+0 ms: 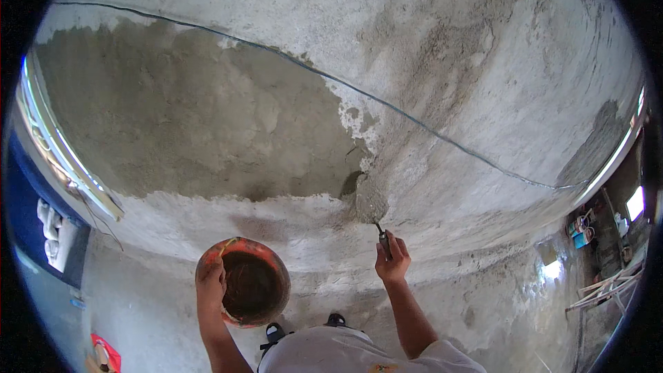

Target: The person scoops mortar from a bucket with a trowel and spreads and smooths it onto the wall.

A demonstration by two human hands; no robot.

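My left hand (210,280) grips the rim of an orange-red bucket (282,269), its inside coated with dark wet mortar (247,287). In my right hand (394,259) is the dark handle of a trowel (373,200). The blade is covered in grey mortar and lies close to the wall, by the lower right corner of a darker wet patch (228,117); whether it touches the wall I cannot tell. That patch of mortar spreads over the left part of the pale rough wall (456,193), with a ragged right edge.
A thin dark cable (331,77) slants across the wall from upper left to lower right. Metal or wooden bars (611,287) and a blue item (583,235) are at the far right. A window opening (59,235) is at left, above a red bag (105,352) on the floor.
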